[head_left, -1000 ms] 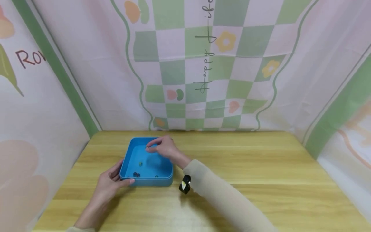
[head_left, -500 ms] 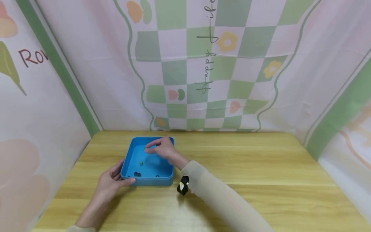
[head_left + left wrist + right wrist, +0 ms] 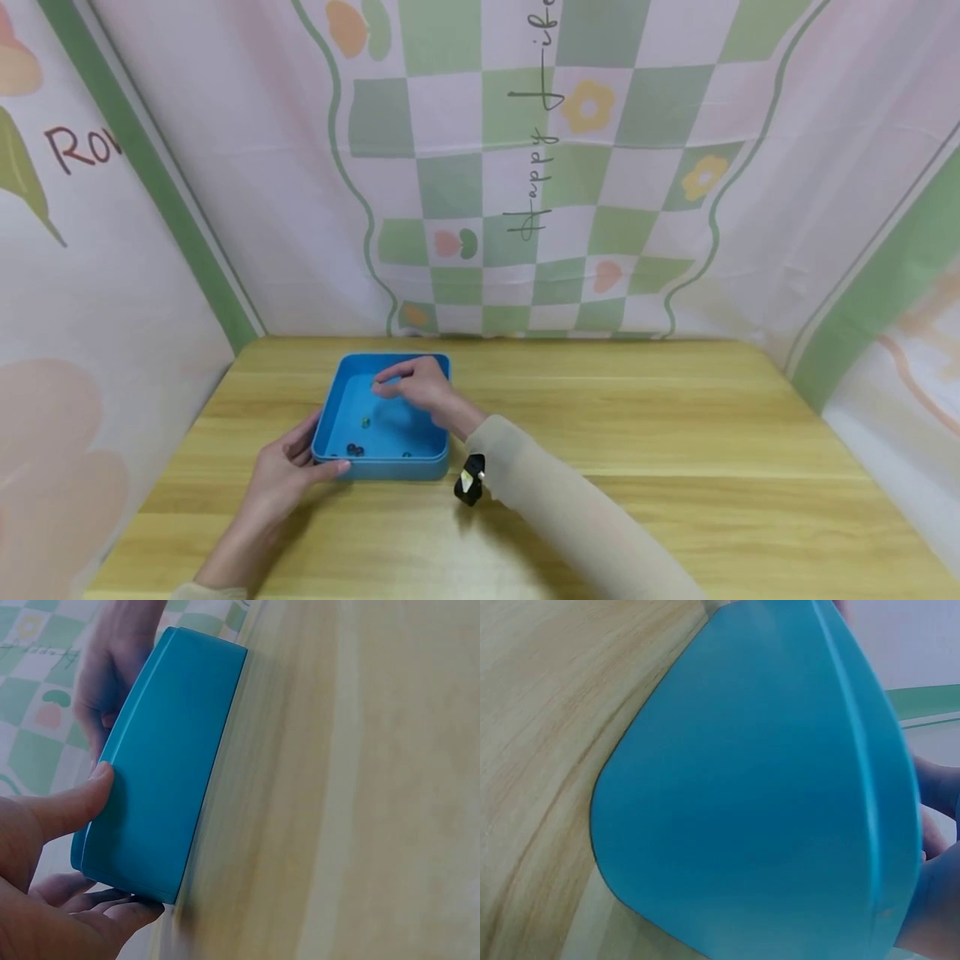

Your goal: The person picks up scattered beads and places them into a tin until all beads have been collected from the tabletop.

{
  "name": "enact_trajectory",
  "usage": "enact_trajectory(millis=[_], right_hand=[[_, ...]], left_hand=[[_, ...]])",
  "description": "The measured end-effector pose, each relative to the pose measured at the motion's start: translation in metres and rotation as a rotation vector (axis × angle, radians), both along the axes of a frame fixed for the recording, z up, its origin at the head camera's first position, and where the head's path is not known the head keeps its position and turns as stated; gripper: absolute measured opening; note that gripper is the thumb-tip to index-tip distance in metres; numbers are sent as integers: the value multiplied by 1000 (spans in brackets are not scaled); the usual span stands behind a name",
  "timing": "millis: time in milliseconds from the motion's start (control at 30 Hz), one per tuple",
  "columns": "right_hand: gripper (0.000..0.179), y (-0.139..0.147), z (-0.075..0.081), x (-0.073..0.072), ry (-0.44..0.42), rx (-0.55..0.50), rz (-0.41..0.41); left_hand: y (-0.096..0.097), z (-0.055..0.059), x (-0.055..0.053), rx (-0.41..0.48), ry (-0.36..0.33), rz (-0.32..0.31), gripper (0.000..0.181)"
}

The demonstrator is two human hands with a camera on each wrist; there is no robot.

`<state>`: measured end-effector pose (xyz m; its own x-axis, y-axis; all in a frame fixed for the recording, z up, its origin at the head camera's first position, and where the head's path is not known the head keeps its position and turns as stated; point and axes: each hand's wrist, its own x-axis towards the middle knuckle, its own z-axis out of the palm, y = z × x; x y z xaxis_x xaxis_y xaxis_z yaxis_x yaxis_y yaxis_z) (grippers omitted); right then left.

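A shallow blue square box sits on the table with its open top facing up. My left hand grips its near left corner, thumb at the front rim and the other fingers against the left side; the left wrist view shows this hand close up. Inside the box, my right hand holds its thumb and index fingertips together on what looks like a tiny bead, mostly hidden. A greenish bead lies on the box floor. Dark beads rest near the front wall, and another bead lies further right.
The wooden table stretches to the right of the box. A patterned curtain hangs behind the table's back edge, with more cloth at both sides. A black strap device sits at my right wrist.
My right hand and forearm have shifted slightly left within the box. The left hand and the box keep their places, and the lying beads have not visibly moved.
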<state>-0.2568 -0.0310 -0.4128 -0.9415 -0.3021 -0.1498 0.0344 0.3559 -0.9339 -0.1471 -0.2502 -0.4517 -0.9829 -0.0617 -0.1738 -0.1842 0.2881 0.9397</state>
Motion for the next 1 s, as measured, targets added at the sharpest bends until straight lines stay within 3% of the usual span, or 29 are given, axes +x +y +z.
enact_trajectory(millis=[367,1000], right_hand=[[11,-4,-7,-1,-45,3,-50],[14,-3,-2,-1,-44,-29,-75]], left_hand=[[0,0,0,-5,2,-1,97],[1,-1,-1,4,-11,10,97]])
